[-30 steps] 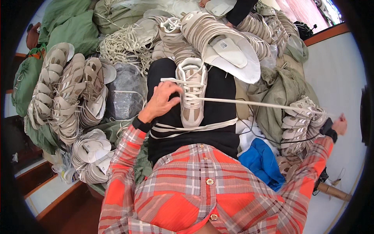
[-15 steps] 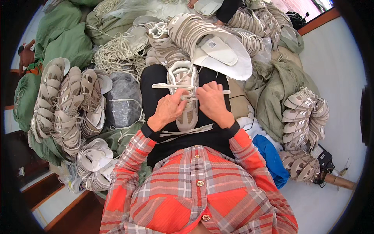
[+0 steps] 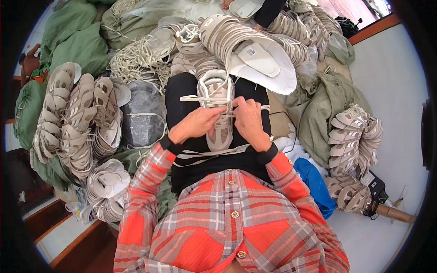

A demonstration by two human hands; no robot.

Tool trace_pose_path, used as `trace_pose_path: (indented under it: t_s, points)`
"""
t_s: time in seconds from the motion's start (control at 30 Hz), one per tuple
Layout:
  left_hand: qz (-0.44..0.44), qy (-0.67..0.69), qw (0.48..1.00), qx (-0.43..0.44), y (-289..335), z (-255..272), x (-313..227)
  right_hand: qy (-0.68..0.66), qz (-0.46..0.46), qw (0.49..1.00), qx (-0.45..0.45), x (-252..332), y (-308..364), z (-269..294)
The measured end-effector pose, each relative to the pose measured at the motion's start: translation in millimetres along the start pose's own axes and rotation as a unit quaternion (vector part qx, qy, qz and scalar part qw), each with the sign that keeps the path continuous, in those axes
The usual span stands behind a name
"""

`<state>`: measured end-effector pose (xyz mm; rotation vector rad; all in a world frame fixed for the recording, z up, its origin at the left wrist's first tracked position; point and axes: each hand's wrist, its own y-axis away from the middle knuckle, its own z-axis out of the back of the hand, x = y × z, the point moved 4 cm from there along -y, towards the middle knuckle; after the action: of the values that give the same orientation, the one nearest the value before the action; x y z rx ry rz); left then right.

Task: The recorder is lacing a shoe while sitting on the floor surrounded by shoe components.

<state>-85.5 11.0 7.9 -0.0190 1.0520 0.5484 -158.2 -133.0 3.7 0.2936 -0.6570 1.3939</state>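
A beige and white sneaker (image 3: pixel 221 138) rests between my black-trousered thighs, its toe toward me. Flat cream shoelaces (image 3: pixel 200 98) run across its tongue, and one length sticks out to the left. My left hand (image 3: pixel 196 123) lies at the shoe's left side, fingers together and closed at the lace rows, with the index finger reaching across them. Opposite it, my right hand (image 3: pixel 249 119) has its fingers bent in a pinch on a lace at the right eyelets. The fingertips partly hide the lacing. Loose lace lengths trail over my lap below the toe.
Stacked shoe uppers (image 3: pixel 78 125) lie at my left beside a plastic-wrapped bundle (image 3: pixel 144 113). Ahead are a heap of laces (image 3: pixel 136 61) and a long stack with white insoles (image 3: pixel 259 61). Green sacks (image 3: pixel 82 48), a blue cloth (image 3: pixel 312 186) and another person's dark sleeve (image 3: pixel 268 12) also show.
My left hand has shifted slightly up and right, its index finger now straighter across the laces. My right hand has drawn slightly outward, staying by the right eyelets.
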Motion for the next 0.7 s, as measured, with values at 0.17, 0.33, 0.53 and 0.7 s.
trace_pose_path:
  t_s: [0.17,0.33,0.53,0.7]
  points:
    - [0.067,0.043,0.992,0.097,-32,8,6,0.002,0.054,0.998,0.017,14,-7,-5]
    - [0.068,-0.131,0.983,0.108,-47,12,-15,0.019,0.035,0.998,0.053,-1,2,-5]
    - [-0.109,-0.430,0.895,-0.041,-32,9,-26,0.044,0.084,0.995,0.042,8,3,14]
    - [0.123,-0.150,0.979,-0.061,18,76,8,0.087,0.179,0.979,0.054,23,-4,7]
